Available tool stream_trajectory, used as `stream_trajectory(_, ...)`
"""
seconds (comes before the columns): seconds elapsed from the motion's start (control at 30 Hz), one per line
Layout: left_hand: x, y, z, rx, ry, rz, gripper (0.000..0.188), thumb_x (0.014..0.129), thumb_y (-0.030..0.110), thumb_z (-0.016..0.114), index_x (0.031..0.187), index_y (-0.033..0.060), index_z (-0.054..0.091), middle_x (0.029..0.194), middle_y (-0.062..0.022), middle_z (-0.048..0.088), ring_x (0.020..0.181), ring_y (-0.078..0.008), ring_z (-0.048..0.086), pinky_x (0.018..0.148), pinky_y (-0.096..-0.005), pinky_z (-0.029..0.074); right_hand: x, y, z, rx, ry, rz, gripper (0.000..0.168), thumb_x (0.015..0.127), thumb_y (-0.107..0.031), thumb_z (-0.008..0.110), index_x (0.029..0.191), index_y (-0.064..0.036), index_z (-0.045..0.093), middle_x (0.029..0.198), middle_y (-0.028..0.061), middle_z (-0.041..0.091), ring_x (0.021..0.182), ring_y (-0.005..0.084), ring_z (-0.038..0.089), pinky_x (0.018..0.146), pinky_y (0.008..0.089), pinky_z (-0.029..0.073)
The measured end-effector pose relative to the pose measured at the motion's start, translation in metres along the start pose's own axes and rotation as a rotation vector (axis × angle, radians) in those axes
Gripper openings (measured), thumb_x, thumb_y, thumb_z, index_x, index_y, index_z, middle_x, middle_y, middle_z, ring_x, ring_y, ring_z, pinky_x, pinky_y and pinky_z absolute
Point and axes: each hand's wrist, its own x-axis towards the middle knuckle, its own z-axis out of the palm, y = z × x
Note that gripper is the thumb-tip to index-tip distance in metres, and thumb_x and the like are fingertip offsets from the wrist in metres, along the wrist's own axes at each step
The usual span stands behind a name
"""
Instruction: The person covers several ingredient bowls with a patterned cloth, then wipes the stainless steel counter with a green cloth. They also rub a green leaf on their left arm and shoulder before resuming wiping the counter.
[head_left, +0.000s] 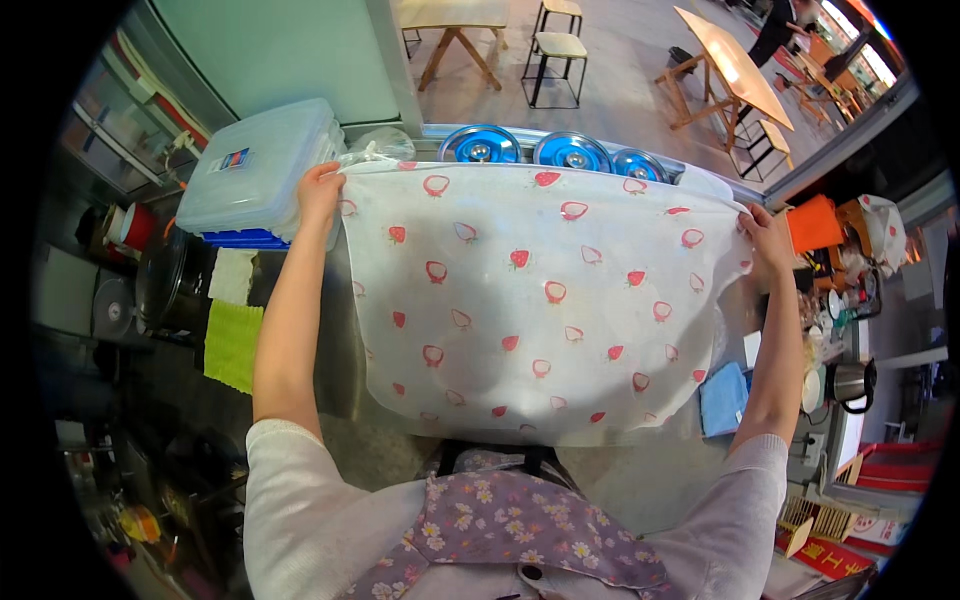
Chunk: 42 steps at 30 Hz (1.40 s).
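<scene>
A white cloth printed with red and pink strawberries (525, 300) is spread wide between my hands. My left hand (322, 193) pinches its far left corner, close to the stacked plastic boxes. At the far right corner, my right hand (761, 229) grips the fabric between thumb and fingers. Shadows fall across the cloth, and its near edge hangs in a curve in front of my floral apron. Most of the metal counter (337, 337) under it is hidden.
Beyond the cloth stand blue-looking round lids (478, 145). Clear plastic boxes (255, 172) are stacked at the left, near a green cloth (234, 345). A folded blue cloth (724, 400) and a metal kettle (851, 384) are at the right. A person stands far off, top right.
</scene>
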Motion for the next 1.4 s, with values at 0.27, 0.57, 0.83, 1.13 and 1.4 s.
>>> stream_trajectory(0.27, 0.051, -0.049, 0.050, 0.166, 0.054, -0.106, 0.031, 0.067, 0.003, 0.067, 0.098, 0.0013, 0.067, 0.088, -0.0102, 0.067, 0.075, -0.0190, 0.063, 0.069, -0.0299, 0.050, 0.083, 0.059, 0.024, -0.414, 0.125, -0.112, 0.018, 0.084, -0.020, 0.062, 0.083, -0.002, 0.062, 0.067, 0.0022, 0.057, 0.063, 0.0121, 0.051, 0.062, 0.0285, 0.042)
stream_trajectory(0.57, 0.061, -0.089, 0.078, 0.524, 0.116, -0.148, 0.023, 0.068, 0.011, 0.069, 0.090, 0.0087, 0.067, 0.086, -0.0098, 0.068, 0.073, -0.0248, 0.067, 0.066, -0.0369, 0.054, 0.115, 0.066, 0.081, -0.664, 0.143, -0.036, 0.022, 0.080, -0.027, 0.061, 0.088, -0.007, 0.064, 0.080, 0.0130, 0.067, 0.077, 0.0290, 0.064, 0.071, 0.0377, 0.047)
stream_trajectory(0.83, 0.051, -0.076, 0.087, 0.387, 0.103, -0.340, 0.024, 0.068, 0.007, 0.068, 0.091, 0.0089, 0.063, 0.080, -0.0085, 0.065, 0.059, -0.0260, 0.064, 0.044, -0.0384, 0.053, 0.132, 0.066, 0.105, -0.823, 0.273, -0.027, 0.025, 0.079, -0.027, 0.063, 0.099, -0.012, 0.066, 0.098, 0.0107, 0.068, 0.091, 0.0320, 0.063, 0.081, 0.0411, 0.048)
stream_trajectory(1.13, 0.057, -0.120, 0.039, 0.271, 0.116, -0.212, 0.035, 0.067, 0.013, 0.072, 0.100, 0.0067, 0.062, 0.081, -0.0038, 0.060, 0.069, -0.0151, 0.058, 0.056, -0.0270, 0.046, 0.097, 0.023, 0.097, -0.477, 0.149, -0.397, 0.042, 0.072, -0.007, 0.069, 0.113, -0.005, 0.060, 0.114, 0.0117, 0.060, 0.110, 0.0276, 0.054, 0.095, 0.0369, 0.042)
stream_trajectory(1.4, -0.073, -0.003, -0.014, -0.067, -0.108, 0.000, 0.018, 0.081, 0.009, 0.066, 0.098, 0.0026, 0.063, 0.081, 0.0016, 0.062, 0.068, -0.0056, 0.053, 0.058, -0.0211, 0.041, -0.081, -0.042, 0.033, -0.209, 0.089, -0.250, 0.008, 0.085, -0.005, 0.064, 0.087, 0.000, 0.058, 0.099, 0.0048, 0.059, 0.090, 0.0106, 0.054, 0.082, 0.0236, 0.041)
